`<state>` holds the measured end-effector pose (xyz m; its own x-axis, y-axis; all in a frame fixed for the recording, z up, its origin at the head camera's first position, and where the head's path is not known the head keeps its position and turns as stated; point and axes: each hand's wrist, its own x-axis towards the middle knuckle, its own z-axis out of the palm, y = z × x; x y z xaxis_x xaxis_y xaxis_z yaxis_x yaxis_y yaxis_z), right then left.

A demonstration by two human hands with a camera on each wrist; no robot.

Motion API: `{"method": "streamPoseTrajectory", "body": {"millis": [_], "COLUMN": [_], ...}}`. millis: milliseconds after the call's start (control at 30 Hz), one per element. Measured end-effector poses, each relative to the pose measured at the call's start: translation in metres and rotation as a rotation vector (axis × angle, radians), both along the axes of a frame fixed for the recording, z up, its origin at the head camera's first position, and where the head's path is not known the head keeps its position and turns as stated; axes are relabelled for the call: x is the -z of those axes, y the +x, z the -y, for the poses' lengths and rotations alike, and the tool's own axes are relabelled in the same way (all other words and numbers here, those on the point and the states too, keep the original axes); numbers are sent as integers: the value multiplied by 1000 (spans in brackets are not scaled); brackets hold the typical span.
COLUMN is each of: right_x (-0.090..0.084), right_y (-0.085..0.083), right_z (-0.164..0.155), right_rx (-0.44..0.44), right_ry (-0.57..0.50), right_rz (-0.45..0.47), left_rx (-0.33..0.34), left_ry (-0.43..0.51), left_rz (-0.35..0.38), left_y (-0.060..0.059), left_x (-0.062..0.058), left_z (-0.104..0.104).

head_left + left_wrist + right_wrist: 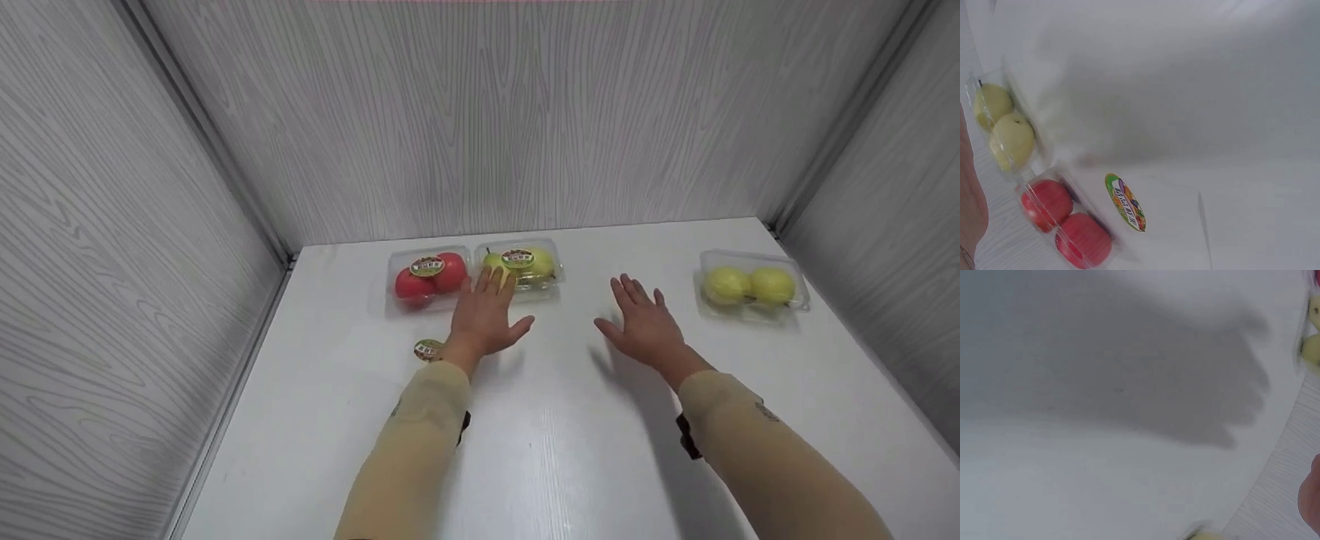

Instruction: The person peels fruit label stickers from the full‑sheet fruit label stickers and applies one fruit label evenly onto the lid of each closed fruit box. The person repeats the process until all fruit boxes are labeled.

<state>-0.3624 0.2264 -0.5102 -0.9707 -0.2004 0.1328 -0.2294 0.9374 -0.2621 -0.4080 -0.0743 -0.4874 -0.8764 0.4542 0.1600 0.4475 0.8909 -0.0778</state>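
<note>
My left hand (486, 313) hovers open, fingers spread, its fingertips over the near edge of a clear box of yellow-green pears (521, 268). Left of that box stands a clear box of red apples (427, 281), both with round labels on top. A loose round label (428, 349) lies on the white table (570, 450) beside my left wrist. My right hand (643, 319) is open and flat above bare table, holding nothing. A third clear box with two yellow fruits (752, 289) stands to its right. The left wrist view shows the pear box (1002, 126), apple box (1064, 222) and label (1125, 202).
Grey wood-grain walls (480, 112) close the table in at the back and both sides. In the right wrist view the hand's shadow (1145, 377) falls on the table, with yellow fruit (1313, 349) at the right edge.
</note>
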Motion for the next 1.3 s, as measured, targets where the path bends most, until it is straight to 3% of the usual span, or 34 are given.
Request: {"method": "streamPoseTrajectory", "body": {"millis": [200, 500, 700, 1067, 1300], "right_x": [-2, 3, -1, -12, -9], "right_y": [13, 36, 49, 60, 52], "right_z": [-39, -101, -146, -216, -235], "right_rx": [37, 94, 162, 226, 237], "right_ry": [-19, -50, -74, -73, -113], "right_rz": [7, -48, -65, -66, -50], "left_rx": [38, 75, 112, 194, 223], "left_ry": [21, -50, -75, -82, -64], "left_rz": [13, 15, 9, 9, 3], "left_y": [-2, -2, -2, -2, -3], "left_x": [-6, 4, 4, 1, 6], "left_z": [-33, -88, -122, -187, -216]}}
